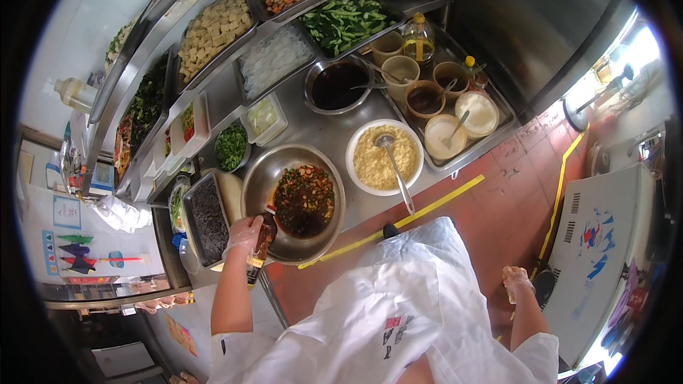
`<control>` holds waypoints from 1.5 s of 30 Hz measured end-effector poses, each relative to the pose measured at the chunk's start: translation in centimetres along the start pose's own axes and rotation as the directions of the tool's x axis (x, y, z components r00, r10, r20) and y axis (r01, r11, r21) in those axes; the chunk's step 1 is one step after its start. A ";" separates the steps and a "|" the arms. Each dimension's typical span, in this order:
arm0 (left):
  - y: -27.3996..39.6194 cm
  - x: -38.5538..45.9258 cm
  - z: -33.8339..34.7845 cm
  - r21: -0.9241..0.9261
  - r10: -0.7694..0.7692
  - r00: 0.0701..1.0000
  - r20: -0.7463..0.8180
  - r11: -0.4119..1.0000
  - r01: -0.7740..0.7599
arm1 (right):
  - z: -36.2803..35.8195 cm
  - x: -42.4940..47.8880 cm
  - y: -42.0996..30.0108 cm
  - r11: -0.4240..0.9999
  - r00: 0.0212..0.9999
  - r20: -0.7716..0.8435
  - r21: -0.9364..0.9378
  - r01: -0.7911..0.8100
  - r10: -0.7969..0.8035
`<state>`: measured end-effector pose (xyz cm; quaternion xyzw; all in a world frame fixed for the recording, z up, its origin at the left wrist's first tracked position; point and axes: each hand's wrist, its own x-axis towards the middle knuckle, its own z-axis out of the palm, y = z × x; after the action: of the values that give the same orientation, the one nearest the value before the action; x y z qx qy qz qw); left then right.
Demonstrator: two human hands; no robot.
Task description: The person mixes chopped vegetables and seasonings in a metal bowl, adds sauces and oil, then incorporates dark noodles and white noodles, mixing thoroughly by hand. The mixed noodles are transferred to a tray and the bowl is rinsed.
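Observation:
My left hand (pixel 244 236), in a clear plastic glove, grips a dark glass bottle (pixel 265 240) with a red cap or neck. The bottle leans over the left rim of a large steel bowl (pixel 333 218); no stream from it can be made out. Dark sauce with chopped peppers (pixel 304 200) lies in the bowl. To the right, a white bowl (pixel 349 157) holds minced yellowish food, probably garlic, with a steel ladle (pixel 395 168) in it. My right hand (pixel 517 280), also gloved, hangs at my right side with curled fingers, far from the counter; whether it holds anything is unclear.
Behind the bowls stand a steel bowl of dark liquid (pixel 339 85), chopped greens (pixel 231 148) and racked food trays (pixel 347 21). A tray (pixel 480 149) at the right carries seasoning tubs and an oil bottle (pixel 419 40). A black tray (pixel 208 218) sits left. A white box (pixel 597 256) stands right.

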<state>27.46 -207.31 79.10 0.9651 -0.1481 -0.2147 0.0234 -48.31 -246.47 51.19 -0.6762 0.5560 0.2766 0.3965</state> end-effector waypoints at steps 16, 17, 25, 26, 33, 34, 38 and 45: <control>22.1 -13.9 -8.2 -0.967 0.318 0.925 -0.207 0.075 -0.242 | -4.1 21.2 12.1 0.808 0.844 -0.095 0.249 0.534 -0.528; 24.7 -13.5 -8.8 -0.972 0.366 0.910 -0.196 0.051 -0.230 | -5.7 21.7 12.4 0.772 0.825 -0.088 0.309 0.555 -0.558; 48.5 -4.5 -11.6 -0.987 0.673 0.723 -0.155 -0.140 -0.082 | -14.4 15.1 11.0 0.971 0.977 -0.080 0.123 0.204 -0.195; 51.2 -2.2 -10.9 -0.990 0.668 0.733 -0.131 -0.125 -0.063 | -14.5 14.0 11.9 0.971 0.986 -0.072 0.178 0.161 -0.150; 68.4 10.9 -4.2 -0.988 0.458 0.889 -0.028 -0.146 0.044 | -10.8 6.6 15.7 0.889 0.998 -0.011 0.455 -0.056 0.069; 70.3 13.0 -2.4 -0.990 0.455 0.889 -0.041 -0.142 0.027 | -9.6 5.0 16.3 0.868 0.994 0.000 0.487 -0.095 0.109; 73.8 20.0 4.5 -0.997 0.460 0.884 -0.083 -0.031 -0.078 | -5.4 -1.5 16.6 0.895 0.984 -0.055 0.426 -0.130 0.169; 74.1 19.2 11.2 -0.928 0.377 0.914 -0.152 0.264 -0.264 | -1.8 -14.3 8.6 0.950 0.950 0.030 0.016 -0.311 0.310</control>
<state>18.87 -283.55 69.16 0.7120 -0.1905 -0.2980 0.6066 -60.02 -240.97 61.84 -0.5725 0.6528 0.3389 0.3624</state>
